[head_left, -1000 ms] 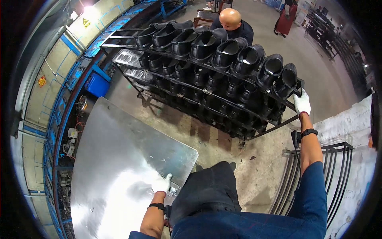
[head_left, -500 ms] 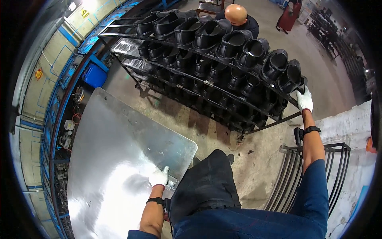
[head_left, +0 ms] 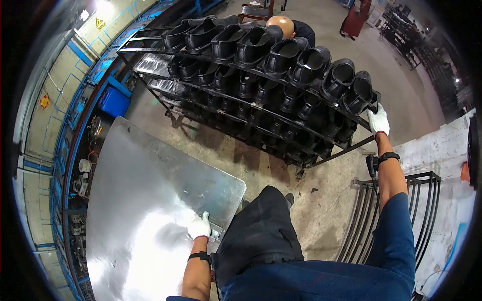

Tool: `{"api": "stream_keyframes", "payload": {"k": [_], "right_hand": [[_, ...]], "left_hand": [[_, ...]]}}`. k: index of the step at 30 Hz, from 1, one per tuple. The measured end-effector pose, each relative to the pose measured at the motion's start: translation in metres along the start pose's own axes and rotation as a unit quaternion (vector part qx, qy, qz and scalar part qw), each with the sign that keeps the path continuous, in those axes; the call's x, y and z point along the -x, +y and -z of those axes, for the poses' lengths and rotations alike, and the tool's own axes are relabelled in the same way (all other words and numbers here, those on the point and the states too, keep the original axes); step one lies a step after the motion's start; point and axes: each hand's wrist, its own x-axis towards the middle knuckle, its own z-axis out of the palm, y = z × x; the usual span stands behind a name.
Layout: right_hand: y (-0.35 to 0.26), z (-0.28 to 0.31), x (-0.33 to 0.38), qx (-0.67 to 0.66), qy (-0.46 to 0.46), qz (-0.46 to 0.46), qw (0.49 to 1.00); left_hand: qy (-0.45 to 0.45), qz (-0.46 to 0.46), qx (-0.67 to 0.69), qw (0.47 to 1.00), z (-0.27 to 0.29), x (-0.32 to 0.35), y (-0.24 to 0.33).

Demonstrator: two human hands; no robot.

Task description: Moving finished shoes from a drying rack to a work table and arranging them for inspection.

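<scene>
A tall black metal rack (head_left: 321, 133) holds several rows of black rubber boots (head_left: 251, 47). My right hand (head_left: 378, 120), in a white glove, is closed around the rack's right end post beside the last boot. My left hand (head_left: 199, 227), also in a white glove, rests with fingers curled on the near edge of a shiny steel table (head_left: 150, 200). Whether it holds anything small there is unclear. A black band sits on each wrist.
A person (head_left: 291, 27) is behind the rack at the top, and another person (head_left: 354, 17) stands further back. A blue bin (head_left: 114, 102) sits by the left wall. A black barred frame (head_left: 396, 220) stands at my right, beside a white wall (head_left: 442, 165).
The rack and boots have come closer and lower in view, with my right hand still on its end post. My left hand has stayed on the table edge.
</scene>
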Motion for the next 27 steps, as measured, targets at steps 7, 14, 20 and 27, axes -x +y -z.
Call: {"api": "stream_keyframes", "payload": {"k": [7, 14, 20, 27], "right_hand": [[-0.002, -0.002, -0.003, -0.005, 0.009, 0.005, 1.000], [-0.003, -0.003, 0.001, 0.000, 0.001, -0.009, 1.000], [-0.013, 0.008, 0.009, -0.014, -0.011, -0.024, 1.000], [-0.011, 0.009, 0.009, -0.022, -0.010, -0.027, 0.999]], "left_hand": [[-0.049, 0.017, -0.004, 0.999, 0.006, -0.005, -0.001], [-0.123, 0.019, 0.006, 0.992, 0.030, -0.007, 0.006], [-0.128, 0.016, -0.013, 0.992, 0.029, -0.010, 0.006], [-0.149, 0.004, -0.036, 0.988, 0.031, -0.012, 0.009]]}}
